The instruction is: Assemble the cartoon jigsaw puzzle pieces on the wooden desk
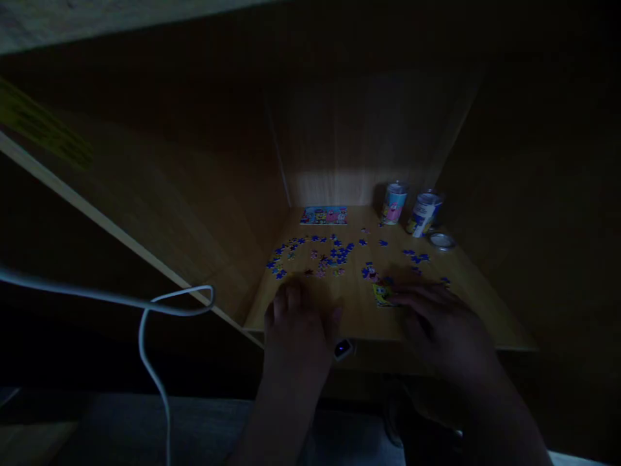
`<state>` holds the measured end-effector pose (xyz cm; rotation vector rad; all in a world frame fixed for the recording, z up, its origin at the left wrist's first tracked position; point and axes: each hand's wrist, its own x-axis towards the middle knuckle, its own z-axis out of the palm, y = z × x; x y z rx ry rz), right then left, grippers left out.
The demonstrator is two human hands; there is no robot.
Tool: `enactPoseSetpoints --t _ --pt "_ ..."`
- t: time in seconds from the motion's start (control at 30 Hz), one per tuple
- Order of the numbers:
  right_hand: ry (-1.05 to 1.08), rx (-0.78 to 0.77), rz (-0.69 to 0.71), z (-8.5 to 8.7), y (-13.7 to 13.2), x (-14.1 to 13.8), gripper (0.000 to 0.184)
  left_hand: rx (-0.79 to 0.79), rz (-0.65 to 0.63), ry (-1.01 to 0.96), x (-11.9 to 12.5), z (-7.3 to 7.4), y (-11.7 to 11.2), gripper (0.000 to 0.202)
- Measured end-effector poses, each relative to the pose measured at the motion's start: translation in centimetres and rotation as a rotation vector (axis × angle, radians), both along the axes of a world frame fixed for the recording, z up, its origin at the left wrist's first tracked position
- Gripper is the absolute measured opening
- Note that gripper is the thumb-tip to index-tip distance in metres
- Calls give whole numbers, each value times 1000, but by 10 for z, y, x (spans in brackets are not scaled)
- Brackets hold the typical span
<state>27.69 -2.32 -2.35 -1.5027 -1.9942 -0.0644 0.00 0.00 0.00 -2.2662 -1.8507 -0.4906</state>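
On a dim wooden shelf, my right hand [439, 317] has its bent fingers against the right edge of a small joined puzzle section [381, 295], yellow with a cartoon face. Part of that section lies hidden under the fingertips. Pink and blue joined pieces [370, 272] adjoin its upper left. My left hand [298, 320] rests on the shelf's front edge, palm down and holding nothing, its thumb apart from the fingers. Beyond it, several loose jigsaw pieces [339, 252], mostly blue side up, are spread over the shelf. More blue pieces [416, 257] lie beyond my right hand.
A picture card [323, 215] lies at the back left. Two cartoon-printed cans [394, 204] [424, 213] stand at the back right, with a round lid [441, 241] beside them. Wooden panels enclose the shelf. A white cable [145, 304] hangs at the left.
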Motion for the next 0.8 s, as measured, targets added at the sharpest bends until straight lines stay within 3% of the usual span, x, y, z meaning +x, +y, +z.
enactPoseSetpoints --t 0.13,0.37,0.57,0.8 --pt "-5 2 9 0 0 1 31 41 -59 -48 3 -8 8 71" --pt "-2 1 0 0 0 0 32 2 -155 -45 9 -11 17 61" --pt "2 9 -1 -1 0 0 31 -2 -169 -61 7 -7 19 62" --pt "6 1 6 1 0 0 33 -73 -317 -85 16 4 16 45"
